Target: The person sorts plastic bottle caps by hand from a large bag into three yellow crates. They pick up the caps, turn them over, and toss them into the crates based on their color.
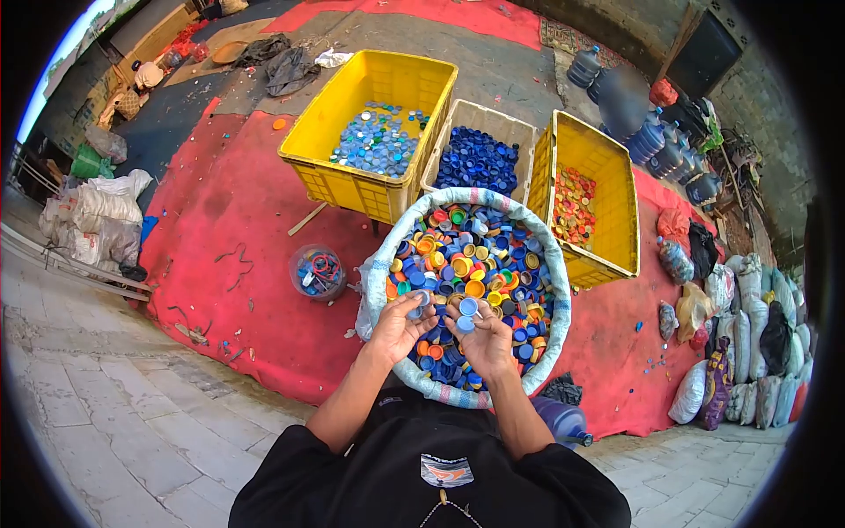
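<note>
Both my hands are over a wide round sack [380, 280] with a rolled pale rim, full of mixed bottle caps [480, 264] in blue, orange, yellow and green. My left hand [400, 330] has its fingers closed on greyish-blue bottle caps [420, 302]. My right hand [486, 341] grips light blue bottle caps [467, 308] between thumb and fingers, one above another. The hands are a short way apart, close over the heap.
Beyond the sack stand a yellow crate [304, 145] of light blue caps, a whitish crate [493, 123] of dark blue caps and a yellow crate [616, 185] of red-orange caps. A clear tub [318, 273] stands left on red matting [238, 290]. Filled sacks [748, 334] line the right.
</note>
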### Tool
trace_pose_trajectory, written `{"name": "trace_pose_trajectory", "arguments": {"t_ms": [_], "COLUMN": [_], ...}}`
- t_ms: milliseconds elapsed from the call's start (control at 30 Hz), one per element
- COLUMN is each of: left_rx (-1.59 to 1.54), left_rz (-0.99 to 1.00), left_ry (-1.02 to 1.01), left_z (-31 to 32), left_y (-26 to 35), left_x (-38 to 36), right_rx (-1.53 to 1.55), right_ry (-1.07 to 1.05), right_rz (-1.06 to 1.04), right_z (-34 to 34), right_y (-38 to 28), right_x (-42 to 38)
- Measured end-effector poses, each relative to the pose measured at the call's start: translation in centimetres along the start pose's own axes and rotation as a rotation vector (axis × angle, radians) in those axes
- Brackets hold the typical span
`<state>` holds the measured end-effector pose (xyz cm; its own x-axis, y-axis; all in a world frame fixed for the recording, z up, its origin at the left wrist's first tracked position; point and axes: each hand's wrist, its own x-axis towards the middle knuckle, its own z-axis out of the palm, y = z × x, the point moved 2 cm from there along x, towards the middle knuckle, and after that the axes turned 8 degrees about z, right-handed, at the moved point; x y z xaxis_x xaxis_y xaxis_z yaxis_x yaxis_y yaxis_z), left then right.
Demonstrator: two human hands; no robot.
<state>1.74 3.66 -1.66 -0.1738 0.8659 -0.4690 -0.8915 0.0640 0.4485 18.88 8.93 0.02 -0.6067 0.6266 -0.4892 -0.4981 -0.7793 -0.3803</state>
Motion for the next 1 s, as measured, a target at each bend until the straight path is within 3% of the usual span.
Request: {"name": "trace_pose_trajectory", "arguments": {"t_ms": [200, 267, 367, 467, 567, 700, 800, 933, 1000], "left_rx": [-0.121, -0.199, -0.087, -0.177, -0.032, 0.029, 0.163, 0.682, 1.226], "left_rz": [0.021, 0.055, 0.298, 0.231, 0.267, 0.309, 0.366, 0.554, 0.753], "left_ry": [0.008, -0.027, -0.136, 0.132, 0.251, 0.105, 0.129, 0.053, 0.057], "left_z": [-0.7, 0.6, 4.4, 5.1, 2.2, -2.4, -2.9, -1.9, -1.4], "left_y": [7.8, 12.1, 19.4, 22.4, 20.6, 15.7, 12.2, 7.8, 6.0], "left_x": [6.1, 10.9, 16.7, 18.5, 16.6, 12.7, 8.3, 4.1, 2.9], "right_rx": [0.100, 0.045, 0.087, 0.062, -0.047, -0.224, -0.284, -0.465, -0.547], "right_ry": [0.025, -0.079, -0.300, 0.003, -0.028, 0.073, 0.230, 0.437, 0.513], "right_rz": [0.040, 0.001, -0.144, -0.149, -0.283, -0.351, -0.422, -0.532, -0.553], "right_z": [4.6, 9.0, 14.1, 16.3, 14.2, 9.0, 4.7, -1.2, -3.6], "right_y": [0.4, -1.6, -5.3, -6.2, -4.7, -2.6, -2.3, -2.6, -2.3], "right_x": [6.9, 11.2, 19.5, 21.6, 17.9, 11.0, 5.9, 0.6, -1.3]}}
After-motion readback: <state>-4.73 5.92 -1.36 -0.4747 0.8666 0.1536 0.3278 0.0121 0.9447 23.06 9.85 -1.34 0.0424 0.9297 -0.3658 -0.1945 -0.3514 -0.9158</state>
